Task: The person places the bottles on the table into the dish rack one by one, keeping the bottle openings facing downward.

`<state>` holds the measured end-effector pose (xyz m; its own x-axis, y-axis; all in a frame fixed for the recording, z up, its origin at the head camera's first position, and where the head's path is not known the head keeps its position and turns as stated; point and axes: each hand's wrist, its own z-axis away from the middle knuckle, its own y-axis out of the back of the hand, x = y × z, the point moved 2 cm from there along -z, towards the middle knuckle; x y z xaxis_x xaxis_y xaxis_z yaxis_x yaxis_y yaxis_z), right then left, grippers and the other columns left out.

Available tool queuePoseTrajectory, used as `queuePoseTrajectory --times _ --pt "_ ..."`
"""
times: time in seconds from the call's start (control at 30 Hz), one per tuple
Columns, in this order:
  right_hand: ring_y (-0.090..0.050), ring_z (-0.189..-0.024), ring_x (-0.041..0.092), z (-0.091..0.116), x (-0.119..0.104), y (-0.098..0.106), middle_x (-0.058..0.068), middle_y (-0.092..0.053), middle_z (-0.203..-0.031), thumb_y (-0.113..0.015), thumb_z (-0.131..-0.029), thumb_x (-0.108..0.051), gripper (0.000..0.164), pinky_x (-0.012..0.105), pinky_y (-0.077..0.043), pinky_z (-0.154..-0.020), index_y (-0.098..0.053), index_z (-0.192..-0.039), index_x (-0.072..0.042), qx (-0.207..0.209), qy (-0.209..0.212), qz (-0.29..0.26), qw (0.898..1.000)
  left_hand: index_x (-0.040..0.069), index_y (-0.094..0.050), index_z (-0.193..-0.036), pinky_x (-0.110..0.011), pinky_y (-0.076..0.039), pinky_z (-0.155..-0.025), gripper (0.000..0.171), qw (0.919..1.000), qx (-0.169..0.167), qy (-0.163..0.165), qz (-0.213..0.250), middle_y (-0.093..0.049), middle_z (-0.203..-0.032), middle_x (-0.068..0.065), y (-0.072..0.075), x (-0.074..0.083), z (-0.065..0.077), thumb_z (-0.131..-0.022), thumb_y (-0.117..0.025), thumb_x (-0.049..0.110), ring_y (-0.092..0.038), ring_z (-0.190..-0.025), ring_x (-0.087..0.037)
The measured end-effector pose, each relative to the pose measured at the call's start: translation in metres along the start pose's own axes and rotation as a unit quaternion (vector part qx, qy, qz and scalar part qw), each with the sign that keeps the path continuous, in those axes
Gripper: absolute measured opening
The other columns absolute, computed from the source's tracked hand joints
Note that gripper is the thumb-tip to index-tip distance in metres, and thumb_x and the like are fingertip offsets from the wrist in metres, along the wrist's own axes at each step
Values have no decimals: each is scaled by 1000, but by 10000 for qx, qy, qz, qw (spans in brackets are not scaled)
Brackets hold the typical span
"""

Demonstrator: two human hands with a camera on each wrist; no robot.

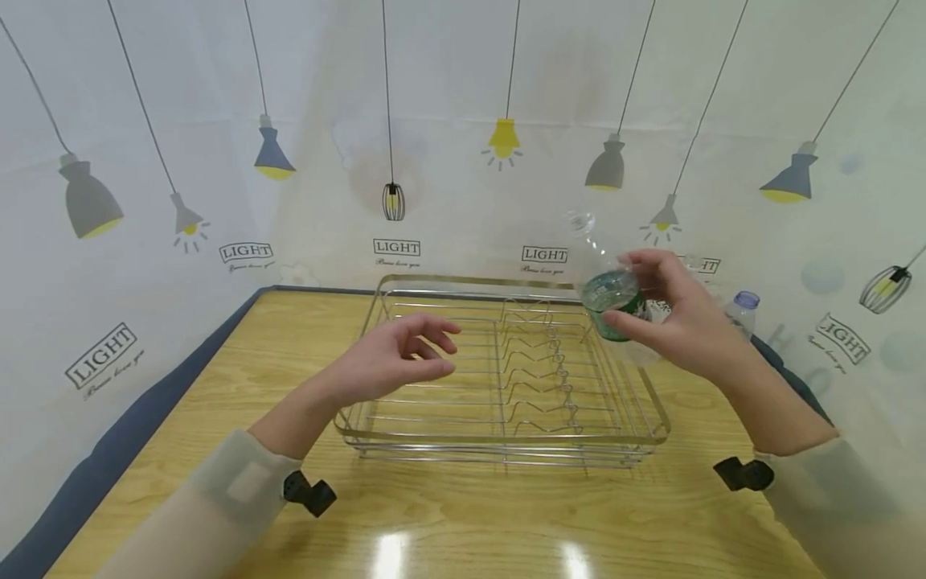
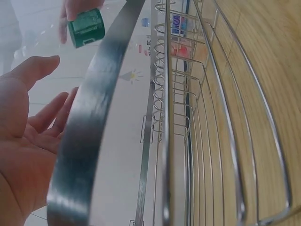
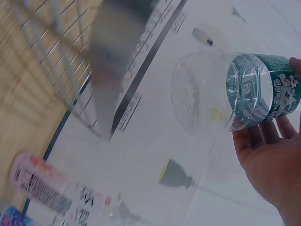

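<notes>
A pale sheet (image 1: 448, 48), faintly creased and perhaps cloth, closes off the back and both sides. Printed lamps hang from thin black cords across it: grey shades, blue shades with yellow undersides, wire cages, and one yellow lamp (image 1: 504, 138) near the middle. Boxed "LIGHT" lettering (image 1: 396, 248) repeats below them. The table (image 1: 448, 515) is yellowish wood grain, bordered by a dark blue strip (image 1: 166, 418). Two white glares (image 1: 391, 555) shine on its near part.

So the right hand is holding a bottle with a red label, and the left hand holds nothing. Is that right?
Not quite: the label is green, as the right wrist view shows. The right hand does hold the bottle, and the left hand holds nothing.
</notes>
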<state>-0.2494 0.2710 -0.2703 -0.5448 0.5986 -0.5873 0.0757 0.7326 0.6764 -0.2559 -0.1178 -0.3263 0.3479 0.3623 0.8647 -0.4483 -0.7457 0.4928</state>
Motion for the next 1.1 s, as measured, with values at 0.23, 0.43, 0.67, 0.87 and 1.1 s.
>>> queuePoseTrajectory --times 0.23,0.43,0.67,0.87,1.1 --pt "-64 -120 20 -13 -23 -36 12 -66 -136 -86 -96 -9 71 11 -47 -102 -48 -156 -8 -515 417 -145 9977 19 -61 -153 -40 -62 -98 53 9993 133 -264 237 -70 -137 -7 -3 10 -11 -103 -79 23 -74 -117 -21" --pt "-66 -127 27 -19 -37 -58 9 -66 -137 -88 -95 -16 74 31 -54 -106 -48 -158 -12 -960 429 -174 9943 20 -59 -154 -39 -63 -96 57 9970 197 -271 704 -67 -140 -8 -7 17 -17 -102 -81 20 -74 -119 -23" --pt "-67 -124 25 -23 -44 -78 5 -69 -133 -90 -94 -23 73 49 -58 -106 -53 -157 -12 -1374 521 -167 9890 14 -54 -158 -35 -64 -84 58 9885 250 -395 1440 -60 -149 -17 -10 19 -21 -104 -76 11 -75 -112 -22" --pt "-68 -124 27 -22 -44 -84 5 -69 -132 -90 -93 -23 73 51 -57 -107 -54 -155 -12 -1486 516 -167 9874 8 -56 -154 -31 -61 -78 51 9831 380 -414 1741 -64 -147 -21 -9 16 -20 -106 -71 9 -76 -106 -20" --pt "-68 -120 23 -21 -42 -84 5 -68 -134 -90 -93 -23 72 44 -61 -101 -55 -155 -13 -1529 531 -116 9867 15 -55 -157 -32 -63 -80 54 9826 443 -336 1771 -64 -150 -21 -7 13 -19 -106 -72 14 -77 -105 -22"
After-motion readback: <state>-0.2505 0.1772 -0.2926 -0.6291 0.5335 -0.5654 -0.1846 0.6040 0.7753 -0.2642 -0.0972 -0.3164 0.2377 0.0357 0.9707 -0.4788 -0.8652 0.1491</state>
